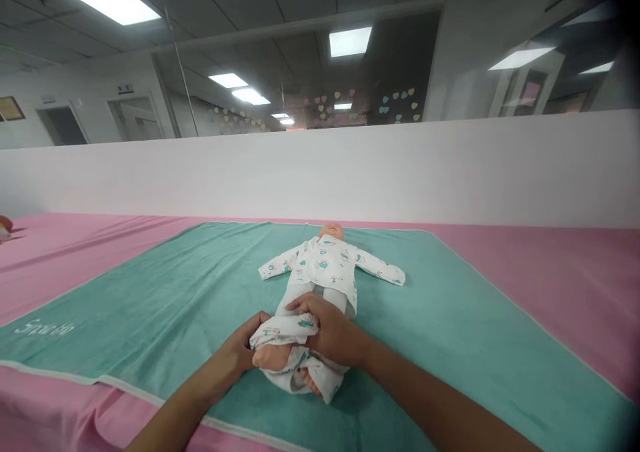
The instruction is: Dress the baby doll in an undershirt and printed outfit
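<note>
A baby doll point(333, 231) lies on its back, head away from me, in a white printed top point(327, 262) with both sleeves spread out. Bunched around its lower legs are white printed pants point(285, 330), and one bare foot point(273, 357) pokes out on the left. The other foot point(310, 380) shows partly among the folds. My left hand point(250, 339) grips the left edge of the bunched pants beside the foot. With fingers closed on the same cloth, my right hand point(330, 329) lies across the doll's shins. White cloth covers its upper legs.
Under the doll a green towel point(175, 305) with a pale border is spread over a pink sheet point(525, 265). A low white wall point(300, 172) runs along the back. At the far left edge sits a small orange object point(5, 224), partly cut off.
</note>
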`<state>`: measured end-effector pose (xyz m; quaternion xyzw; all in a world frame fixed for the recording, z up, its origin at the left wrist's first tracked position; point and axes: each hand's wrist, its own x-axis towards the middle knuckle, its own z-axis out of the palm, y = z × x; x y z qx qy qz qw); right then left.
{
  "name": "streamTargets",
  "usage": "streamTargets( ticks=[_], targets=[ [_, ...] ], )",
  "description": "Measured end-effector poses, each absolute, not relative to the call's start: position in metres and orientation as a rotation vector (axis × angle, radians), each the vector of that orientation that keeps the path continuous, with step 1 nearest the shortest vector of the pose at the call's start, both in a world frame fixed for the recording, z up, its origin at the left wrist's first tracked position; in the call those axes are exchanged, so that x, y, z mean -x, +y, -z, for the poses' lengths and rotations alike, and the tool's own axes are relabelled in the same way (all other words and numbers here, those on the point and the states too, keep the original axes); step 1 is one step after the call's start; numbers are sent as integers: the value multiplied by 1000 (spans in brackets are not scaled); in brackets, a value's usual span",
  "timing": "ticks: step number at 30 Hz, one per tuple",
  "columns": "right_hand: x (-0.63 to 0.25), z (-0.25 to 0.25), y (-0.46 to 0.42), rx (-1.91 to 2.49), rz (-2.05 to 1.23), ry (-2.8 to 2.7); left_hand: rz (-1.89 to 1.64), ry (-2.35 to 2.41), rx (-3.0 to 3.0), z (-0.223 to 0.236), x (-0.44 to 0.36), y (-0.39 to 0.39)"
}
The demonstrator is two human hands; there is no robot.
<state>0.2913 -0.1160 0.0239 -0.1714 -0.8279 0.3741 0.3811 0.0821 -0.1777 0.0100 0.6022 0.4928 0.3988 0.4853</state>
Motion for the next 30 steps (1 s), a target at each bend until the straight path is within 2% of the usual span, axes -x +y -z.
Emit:
streamTargets(
  ticks=[7, 14, 17, 19, 23, 30],
  targets=[
    [-292, -20, -112, 572, -1040, -1907, -1234, 1296, -1343, -4, -91, -174],
    [-306, -25, -95, 641, -944, -2065, -1073, 978, -1247, -22, -80, -166],
    [-307, -23, -90, 612, -838, -2053, -1141, 1196, -1382, -20, -82, -135],
    [-306, -19, -87, 642, -604, -2050, -1214, 1340, -1545, -17, -90, -105],
    [-314, -9, -76, 849, -187, -2003, -1137, 1453, -1957, -15, -113, -51],
    [-343, 1, -47, 1255, -264, -1886, -1238, 1867, -1935, 2, -98, -26]
  ],
)
